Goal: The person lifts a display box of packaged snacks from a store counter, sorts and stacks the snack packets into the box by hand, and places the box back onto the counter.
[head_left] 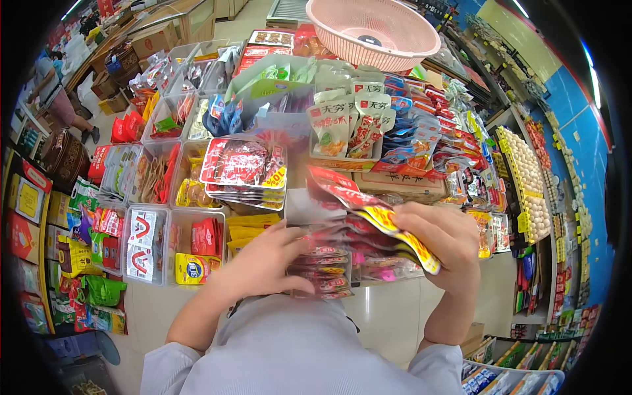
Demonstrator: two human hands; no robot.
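Right grip (442, 240) clasps fanned packets (370, 212), long axis slanting upper-left to lower-right.

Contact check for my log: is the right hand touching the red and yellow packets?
Touching: the head view shows the right hand gripping the red and yellow packets by one end.

Snack pkts (388, 227) take up most of the gap btwn L hand (271, 257) & R hand (440, 240). Fwd, cardboard box (398, 185) & upright pouches (330, 128) block, pink basket (339, 43) farther back. Free room: above front-L clear bin (181, 230).
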